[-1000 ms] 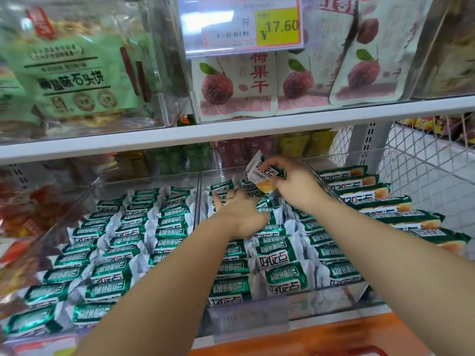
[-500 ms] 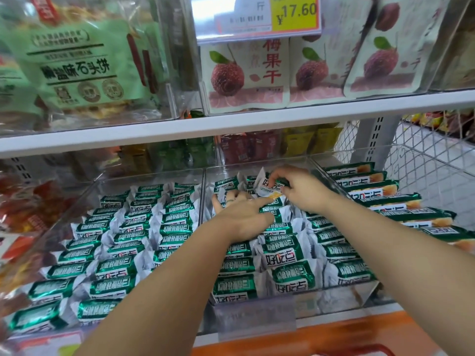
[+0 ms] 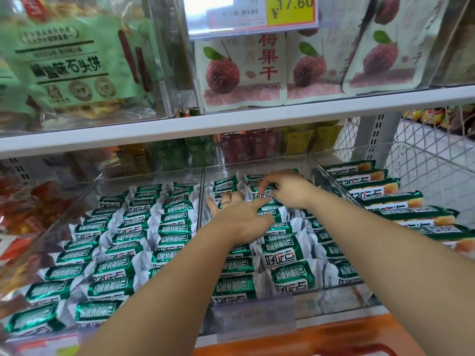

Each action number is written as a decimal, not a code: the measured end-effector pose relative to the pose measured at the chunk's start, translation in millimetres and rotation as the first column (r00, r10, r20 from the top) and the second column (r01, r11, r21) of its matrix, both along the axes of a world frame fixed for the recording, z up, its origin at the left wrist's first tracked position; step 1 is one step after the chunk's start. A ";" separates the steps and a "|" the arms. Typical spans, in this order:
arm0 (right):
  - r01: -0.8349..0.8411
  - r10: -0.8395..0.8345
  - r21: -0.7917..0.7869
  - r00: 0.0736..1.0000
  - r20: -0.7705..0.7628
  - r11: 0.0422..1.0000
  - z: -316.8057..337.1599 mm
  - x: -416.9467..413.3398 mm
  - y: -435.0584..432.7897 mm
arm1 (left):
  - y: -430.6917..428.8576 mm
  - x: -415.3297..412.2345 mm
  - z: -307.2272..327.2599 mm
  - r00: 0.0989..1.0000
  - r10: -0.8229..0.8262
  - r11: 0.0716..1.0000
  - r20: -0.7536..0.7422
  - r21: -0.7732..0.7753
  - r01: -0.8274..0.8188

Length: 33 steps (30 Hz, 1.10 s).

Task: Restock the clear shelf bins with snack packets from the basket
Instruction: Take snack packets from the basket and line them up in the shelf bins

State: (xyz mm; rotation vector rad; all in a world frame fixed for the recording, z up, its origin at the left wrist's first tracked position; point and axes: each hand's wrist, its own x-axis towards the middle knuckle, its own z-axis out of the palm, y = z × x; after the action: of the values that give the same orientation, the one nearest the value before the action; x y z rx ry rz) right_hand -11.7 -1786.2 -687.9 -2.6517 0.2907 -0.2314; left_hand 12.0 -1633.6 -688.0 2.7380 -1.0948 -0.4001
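On the lower shelf (image 3: 321, 318), at the back of the middle bin (image 3: 257, 164), a snack packet (image 3: 264, 196) is pinched between the curled fingers and thumb of the right hand (image 3: 290, 191) and pressed down among the rows already laid there. The left hand (image 3: 241, 219) is spread flat on the neighbouring packets with its fingers straight. Its forefinger is stretched towards the pinched packet, and nothing is held by it.

Restocking is judged to be far along. The left bin (image 3: 154, 176) is filled with tidy rows of green packets (image 3: 174, 224). The middle bin is packed nearly from front wall to back. The right bin (image 3: 424, 170) carries a row of longer orange-tipped packets (image 3: 380, 187). How much is left cannot be told: only an orange edge of what is taken to be the basket (image 3: 334, 335) is seen at the bottom, and its contents are hidden. The pinched packet has not yet been let go.

Compared with a second ago, the packet has been brought down. It was then held raised and tilted above the rows, whereas now it is sunk level with the others. The left hand has been kept on the same patch of packets, though its forefinger is now reached further towards the right hand. The price label (image 3: 290, 7) is seen higher in the view, so the head is taken to have been tilted down.
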 end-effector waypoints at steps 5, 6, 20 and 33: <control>0.025 -0.018 -0.105 0.998 0.064 0.994 -3.1 -11.8 0.8 | 3.6 3.1 -3.7 1.000 -0.005 0.999 -0.003 -0.043 0.005; 0.024 -0.016 -0.139 0.998 0.061 0.990 -3.9 -16.9 3.9 | 3.4 3.4 -4.6 1.000 -0.003 0.998 0.011 -0.056 0.003; -0.085 0.006 -0.224 0.944 -0.331 0.971 0.9 -30.9 20.6 | -0.3 0.2 2.4 0.999 0.040 0.994 -0.016 0.099 -0.038; -0.014 -0.085 -0.320 0.953 -0.292 0.947 -18.8 -93.7 54.7 | 29.0 -36.4 -22.8 0.993 -0.005 0.999 0.115 0.049 -0.001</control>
State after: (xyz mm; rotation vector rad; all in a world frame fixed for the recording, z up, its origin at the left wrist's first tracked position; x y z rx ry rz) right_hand -105.5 -1731.5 -706.7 -3.0060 0.4326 0.1342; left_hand -24.4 -1604.6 -710.8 2.8350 -1.1290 -0.2760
